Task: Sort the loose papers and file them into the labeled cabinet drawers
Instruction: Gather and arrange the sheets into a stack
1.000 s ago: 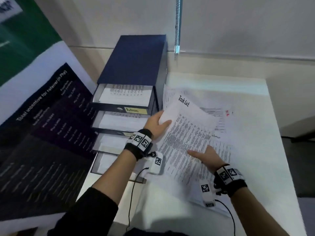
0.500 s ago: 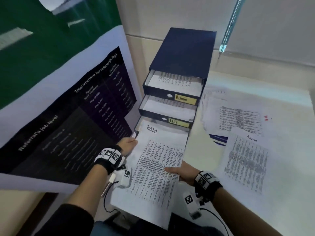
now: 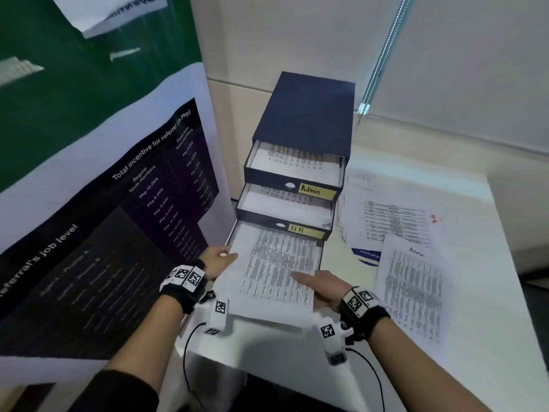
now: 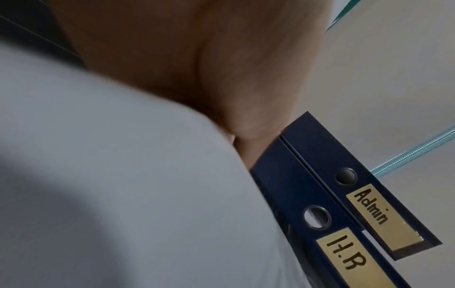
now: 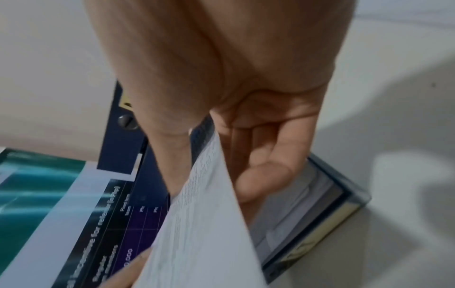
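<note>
Your left hand (image 3: 218,260) grips the left edge of the printed sheet (image 3: 276,272), thumb on top and the other fingers hidden beneath the paper. Your right hand (image 3: 319,286) pinches the sheet's near right part: the thumb lies flat on the printed face, and the right wrist view shows the fingers (image 5: 261,167) curled under it. The sheet lies tilted over the 3rd drawer (image 3: 321,251) of the dark blue cabinet (image 3: 306,114), its far edge tucked just below the front of the drawer labeled H.R (image 3: 300,229), its near end sticking out toward you past the cabinet. You cannot tell from these views how deep the sheet sits in that drawer.

Above it, the drawer labeled Admin (image 3: 310,190) is pulled partway out with printed pages inside, and the H.R drawer is also partway out with pages in it. The left wrist view shows both yellow labels close up, with the pale underside of the sheet filling the lower left.

The cabinet stands at the far left of the white counter (image 3: 475,337). To its right on the counter lies a loose pile of papers (image 3: 395,221), and a page headed Admin (image 3: 413,289) overlaps the pile's near edge. A large poster (image 3: 104,218) with green, white and dark panels stands just to the cabinet's left.
</note>
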Available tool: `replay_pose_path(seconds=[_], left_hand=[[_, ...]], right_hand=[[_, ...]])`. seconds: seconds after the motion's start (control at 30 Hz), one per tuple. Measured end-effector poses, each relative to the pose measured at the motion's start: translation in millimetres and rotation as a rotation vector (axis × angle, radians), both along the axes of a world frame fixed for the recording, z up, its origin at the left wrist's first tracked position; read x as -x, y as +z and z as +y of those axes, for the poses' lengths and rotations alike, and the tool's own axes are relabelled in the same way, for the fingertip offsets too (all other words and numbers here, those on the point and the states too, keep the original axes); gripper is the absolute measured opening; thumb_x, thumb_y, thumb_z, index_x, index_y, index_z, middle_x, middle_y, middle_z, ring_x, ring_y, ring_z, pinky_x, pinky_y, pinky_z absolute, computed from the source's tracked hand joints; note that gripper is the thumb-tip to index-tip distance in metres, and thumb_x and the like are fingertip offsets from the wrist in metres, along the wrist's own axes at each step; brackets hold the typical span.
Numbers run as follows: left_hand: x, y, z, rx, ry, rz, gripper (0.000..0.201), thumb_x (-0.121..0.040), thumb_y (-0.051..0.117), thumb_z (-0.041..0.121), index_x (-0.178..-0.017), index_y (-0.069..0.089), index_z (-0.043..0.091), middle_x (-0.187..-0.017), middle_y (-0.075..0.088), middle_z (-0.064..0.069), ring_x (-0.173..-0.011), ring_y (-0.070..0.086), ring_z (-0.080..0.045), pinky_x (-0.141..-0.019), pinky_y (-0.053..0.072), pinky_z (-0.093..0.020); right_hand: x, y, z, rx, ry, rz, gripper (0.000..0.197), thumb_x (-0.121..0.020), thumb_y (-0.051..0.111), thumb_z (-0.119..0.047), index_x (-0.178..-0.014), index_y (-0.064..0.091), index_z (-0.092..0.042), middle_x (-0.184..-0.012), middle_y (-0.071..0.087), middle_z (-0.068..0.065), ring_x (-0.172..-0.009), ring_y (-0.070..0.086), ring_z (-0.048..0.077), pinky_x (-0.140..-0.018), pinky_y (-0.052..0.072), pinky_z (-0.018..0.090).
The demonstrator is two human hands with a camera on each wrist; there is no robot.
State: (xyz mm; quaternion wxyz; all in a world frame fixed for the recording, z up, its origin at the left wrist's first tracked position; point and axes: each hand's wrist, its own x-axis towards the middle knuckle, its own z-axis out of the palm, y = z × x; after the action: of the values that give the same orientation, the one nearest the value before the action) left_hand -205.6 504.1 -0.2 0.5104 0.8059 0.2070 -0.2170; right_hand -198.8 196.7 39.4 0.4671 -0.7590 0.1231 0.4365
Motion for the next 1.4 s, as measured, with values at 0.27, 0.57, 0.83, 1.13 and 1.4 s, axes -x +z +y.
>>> replay_pose_path(seconds=[0.27,0.57,0.83,1.13,1.4], left_hand=[[-15.1,22.5,-24.5,-0.120,0.108,-0.178,0.035,-0.087,0.070,0.035,-0.110,0.044,0.027,-0.088,0.051,0.000,-0.075,0.056,-0.018,-0.059,0.043,-0.025],[-29.2,12.1,-32.7,-0.324,-0.117,-0.209,0.030,-0.083,0.075,0.023,-0.112,0.072,0.016,-0.123,0.067,-0.001,-0.119,0.059,-0.020,-0.106,0.043,-0.030],[-63.9,7.3,-74.5,-0.527,-0.326,-0.115,0.050,-0.096,0.055,0.030,-0.140,0.047,0.006,-0.143,0.049,-0.015,-0.129,0.048,-0.031,-0.107,0.039,-0.035],[-59.7,52.8,-103.6,-0.886,-0.549,0.026,0.049,-0.096,0.039,0.044,-0.135,0.053,0.016,-0.139,0.051,-0.013,-0.126,0.047,-0.031,-0.104,0.041,-0.037],[-55.9,103.0,-203.0,-0.340,-0.585,-0.241,0.024,-0.093,0.061,0.034,-0.115,0.067,0.026,-0.105,0.070,0.003,-0.097,0.063,-0.014,-0.086,0.049,-0.025]], right_hand=[[-0.8,-2.8,-2.1,-0.177,-0.362,-0.063,0.051,-0.078,0.071,0.010,-0.110,0.039,-0.013,-0.078,0.056,0.024,-0.046,0.055,0.022,-0.051,0.054,0.031],[-21.0,-4.9,11.8,-0.046,-0.396,-0.322,0.012,-0.085,0.064,0.003,-0.083,0.072,-0.006,-0.073,0.069,0.003,-0.060,0.071,0.024,-0.059,0.059,0.026],[-15.5,-10.5,-44.2,-0.156,-0.462,-0.288,0.012,-0.088,0.062,0.008,-0.096,0.068,0.002,-0.073,0.071,0.014,-0.059,0.065,0.019,-0.068,0.060,0.030],[-5.6,-59.0,-186.2,0.557,-0.279,-0.265,0.029,-0.084,0.073,-0.022,-0.112,0.065,-0.019,-0.117,0.065,0.014,-0.094,0.067,0.031,-0.087,0.057,0.046],[0.1,-87.1,-268.8,0.938,-0.456,-0.030,0.103,-0.061,0.089,-0.046,-0.139,0.033,-0.007,-0.139,0.031,0.026,-0.131,0.035,0.045,-0.101,0.039,0.058]])
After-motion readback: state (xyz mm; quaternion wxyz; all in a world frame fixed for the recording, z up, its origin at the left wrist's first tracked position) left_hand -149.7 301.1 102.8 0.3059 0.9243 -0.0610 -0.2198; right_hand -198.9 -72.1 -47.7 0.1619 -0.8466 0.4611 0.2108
